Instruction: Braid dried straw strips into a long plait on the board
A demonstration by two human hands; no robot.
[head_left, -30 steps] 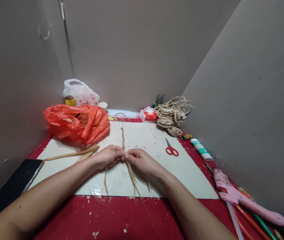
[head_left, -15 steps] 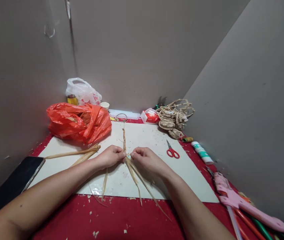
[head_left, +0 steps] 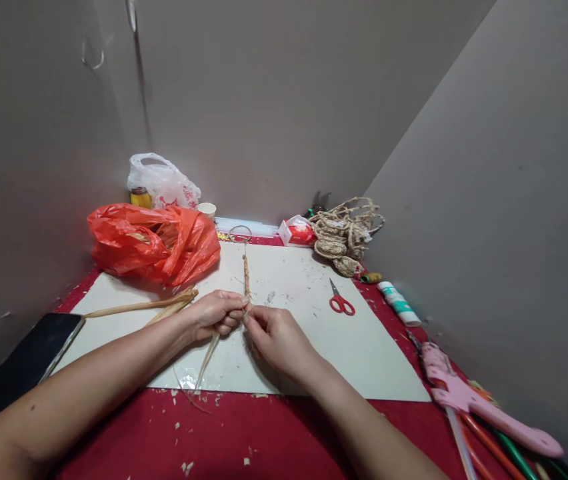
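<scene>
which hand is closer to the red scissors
Right. The right hand is to the left of the red scissors and a little nearer the person; the left hand is farther left, at the braided strip.

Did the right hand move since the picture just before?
Yes: the right hand moved left, toward the left hand, judged against the red-handled scissors lying on the white board.

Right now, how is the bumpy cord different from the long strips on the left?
The cord looks thin and bumpy; the strips look smoother and flatter. The cord runs straight away from the left hand, which pinches its near end; the strips lie spread to its left. Both are tan.
</scene>
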